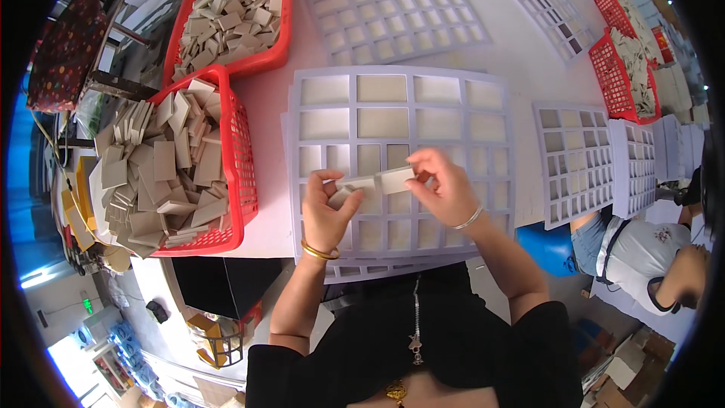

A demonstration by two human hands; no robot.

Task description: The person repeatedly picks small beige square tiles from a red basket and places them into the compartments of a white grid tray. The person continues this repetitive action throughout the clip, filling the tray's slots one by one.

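In front of me lies a white grid tray (400, 70) with square and rectangular compartments, several lined with pale cream panels. Over its middle, my left hand (325, 210) has thumb and fingers closed on small flat pale pieces (349, 189). My right hand (447, 187) pinches a pale rectangular piece (396, 180) at its right end, thumb below and fingers above. The inner ends of the held pieces come close together or meet; I cannot tell which. How many pieces the left hand holds is partly hidden by its fingers.
At my left, a red basket (240, 174) is heaped with loose pale flat pieces; another red basket (283, 30) stands behind it. More grid trays lie at the back (393, 11) and right (578, 159). Red baskets (625, 75) stand far right. Another person (638, 253) is at the right.
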